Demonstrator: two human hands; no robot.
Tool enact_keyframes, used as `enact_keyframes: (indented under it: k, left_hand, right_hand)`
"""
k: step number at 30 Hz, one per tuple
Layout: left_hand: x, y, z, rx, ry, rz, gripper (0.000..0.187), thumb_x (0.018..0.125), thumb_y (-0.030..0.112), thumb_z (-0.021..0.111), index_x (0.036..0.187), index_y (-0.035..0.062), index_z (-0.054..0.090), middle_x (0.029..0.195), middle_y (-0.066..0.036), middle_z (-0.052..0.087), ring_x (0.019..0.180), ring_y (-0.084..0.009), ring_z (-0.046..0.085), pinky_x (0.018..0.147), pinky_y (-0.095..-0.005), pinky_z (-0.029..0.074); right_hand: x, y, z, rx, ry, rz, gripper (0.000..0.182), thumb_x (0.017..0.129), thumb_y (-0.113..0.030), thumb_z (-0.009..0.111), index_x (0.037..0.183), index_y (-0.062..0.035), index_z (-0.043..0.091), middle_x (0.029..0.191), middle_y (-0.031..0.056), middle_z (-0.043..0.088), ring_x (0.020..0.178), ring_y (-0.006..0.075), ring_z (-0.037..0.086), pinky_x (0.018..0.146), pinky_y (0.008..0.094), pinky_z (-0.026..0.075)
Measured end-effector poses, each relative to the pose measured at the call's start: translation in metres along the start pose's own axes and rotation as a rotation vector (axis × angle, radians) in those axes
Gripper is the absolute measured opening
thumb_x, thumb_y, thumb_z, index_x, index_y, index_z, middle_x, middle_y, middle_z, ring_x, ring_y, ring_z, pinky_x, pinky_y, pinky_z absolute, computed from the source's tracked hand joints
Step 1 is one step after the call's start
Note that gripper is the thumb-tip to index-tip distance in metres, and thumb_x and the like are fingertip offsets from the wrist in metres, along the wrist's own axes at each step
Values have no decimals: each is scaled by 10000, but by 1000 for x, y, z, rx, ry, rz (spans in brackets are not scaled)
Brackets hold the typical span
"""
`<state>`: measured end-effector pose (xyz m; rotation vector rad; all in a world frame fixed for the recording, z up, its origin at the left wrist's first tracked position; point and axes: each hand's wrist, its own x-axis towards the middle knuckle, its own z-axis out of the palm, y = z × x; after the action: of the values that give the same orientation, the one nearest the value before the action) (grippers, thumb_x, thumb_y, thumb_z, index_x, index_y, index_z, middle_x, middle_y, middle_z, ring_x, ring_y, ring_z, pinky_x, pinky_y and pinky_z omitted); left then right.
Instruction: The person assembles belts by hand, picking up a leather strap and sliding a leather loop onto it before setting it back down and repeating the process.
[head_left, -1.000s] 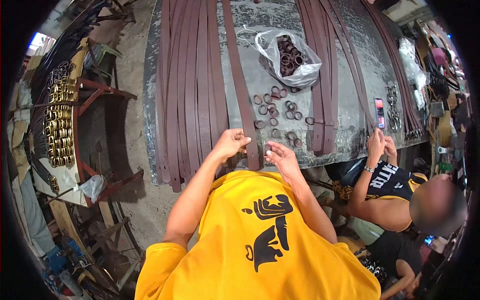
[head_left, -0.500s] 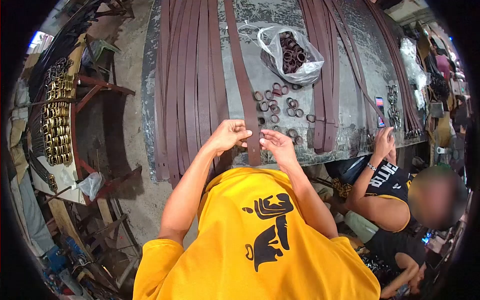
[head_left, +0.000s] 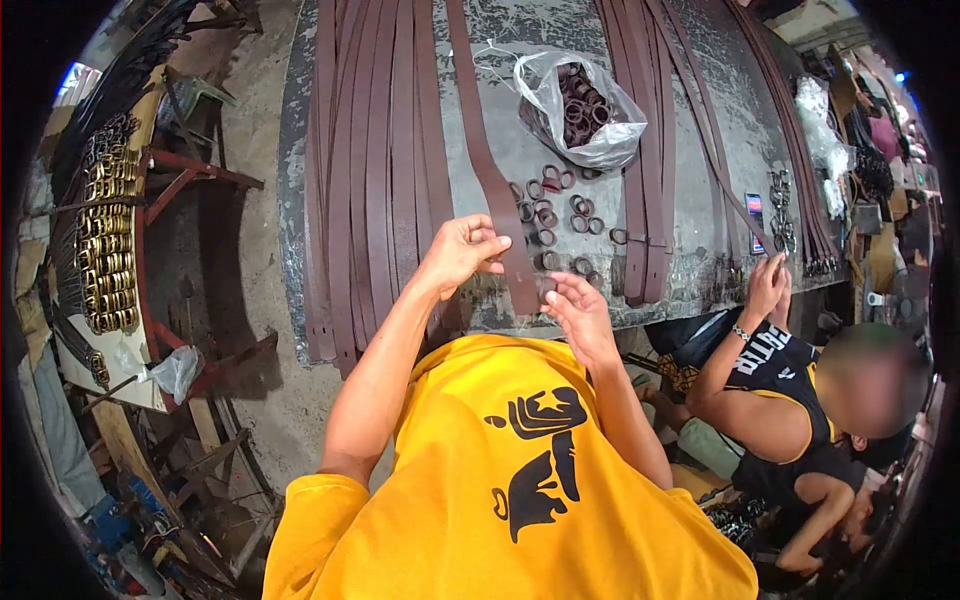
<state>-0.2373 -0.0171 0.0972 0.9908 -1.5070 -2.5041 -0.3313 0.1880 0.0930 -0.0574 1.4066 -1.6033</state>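
Note:
One long brown strap (head_left: 480,130) runs down the table toward me, its near end raised between my hands. My left hand (head_left: 467,255) pinches the strap's left edge between thumb and fingers. At the right edge of the strap end, my right hand (head_left: 578,310) has its fingers curled toward the thumb around a small dark loop, partly hidden by the fingers. Several small brown loops (head_left: 583,206) lie just beyond my right hand. Behind them stands an open clear plastic bag (head_left: 613,143) full of similar loops.
More brown straps (head_left: 375,180) lie lengthwise at the left, others (head_left: 640,170) at the right. A phone (head_left: 755,215) and metal buckles (head_left: 783,215) rest near a co-worker's hands (head_left: 768,290). Gold buckles (head_left: 110,240) hang on a rack at the far left.
My left hand has moved slightly up and right, shifting the strap end rightward and tilting it. My right hand has moved right and down, its palm turned more upward.

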Motion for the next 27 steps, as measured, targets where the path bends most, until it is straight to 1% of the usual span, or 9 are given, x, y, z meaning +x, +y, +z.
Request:
enact_keyframes:
  k: [2, 5, 8, 12, 17, 20, 23, 26, 27]
  left_hand:
    - [4, 5, 8, -79, 11, 19, 126, 836, 84, 642, 934, 38, 578, 774, 18, 563, 702, -65, 571, 613, -225, 542]
    - [11, 3, 14, -72, 60, 43, 112, 829, 84, 648, 878, 46, 555, 757, 6, 565, 681, -73, 574, 595, -228, 546]
    - [15, -1, 19, -114, 95, 78, 112, 830, 80, 646, 855, 54, 540, 751, 4, 568, 666, -74, 572, 586, -229, 546]
    - [16, -4, 20, -176, 118, 124, 113, 833, 73, 640, 850, 63, 529, 752, 3, 574, 662, -75, 569, 580, -234, 547]
    - [16, -8, 28, -171, 152, 111, 110, 834, 65, 638, 859, 57, 531, 748, 4, 582, 652, -79, 574, 577, -239, 545]
    - [15, -10, 31, -186, 159, 105, 109, 833, 63, 638, 864, 54, 534, 764, -3, 599, 659, -82, 584, 571, -235, 541]
    - [14, -15, 33, -204, 152, 94, 106, 833, 63, 638, 863, 52, 537, 780, -12, 613, 673, -84, 594, 584, -234, 539]
    - [13, -27, 36, -188, 132, 50, 98, 838, 75, 636, 843, 58, 539, 780, -11, 616, 677, -83, 595, 602, -238, 533]
    - [11, -31, 38, -179, 124, 31, 97, 840, 80, 635, 834, 62, 540, 777, -9, 615, 676, -82, 595, 608, -239, 530]
  right_hand:
    - [-9, -1, -1, 16, 30, -14, 276, 837, 31, 596, 1099, 3, 515, 960, 70, 587, 827, 138, 593, 737, 270, 511]
    - [-18, -6, 4, 113, 57, -61, 250, 833, 36, 596, 1063, -1, 504, 960, 76, 583, 843, 168, 607, 756, 292, 523]
    - [-20, -9, 6, 146, 107, -108, 234, 846, 48, 568, 1062, 0, 489, 974, 104, 581, 878, 212, 617, 780, 339, 538]
    - [-24, -10, 8, 189, 151, -107, 247, 829, 53, 587, 1053, 17, 491, 971, 107, 587, 859, 206, 624, 777, 327, 538]
    - [-21, -5, 13, 145, 196, -125, 238, 830, 51, 588, 1045, 28, 489, 952, 113, 591, 846, 199, 625, 772, 318, 545]
    - [-19, 4, 10, 132, 188, -133, 235, 831, 45, 594, 1040, 30, 488, 955, 116, 590, 841, 194, 624, 777, 322, 548]
    - [-17, 2, 14, 187, 211, -108, 246, 822, 38, 612, 1040, 9, 500, 928, 96, 605, 842, 172, 621, 731, 288, 537]
    - [-5, 1, 16, 130, 233, -71, 235, 809, 29, 636, 1012, -13, 525, 889, 61, 623, 828, 127, 607, 686, 237, 501]
    - [-1, 1, 17, 90, 233, -91, 237, 805, 26, 644, 1009, -16, 533, 878, 50, 626, 815, 115, 600, 683, 225, 487]
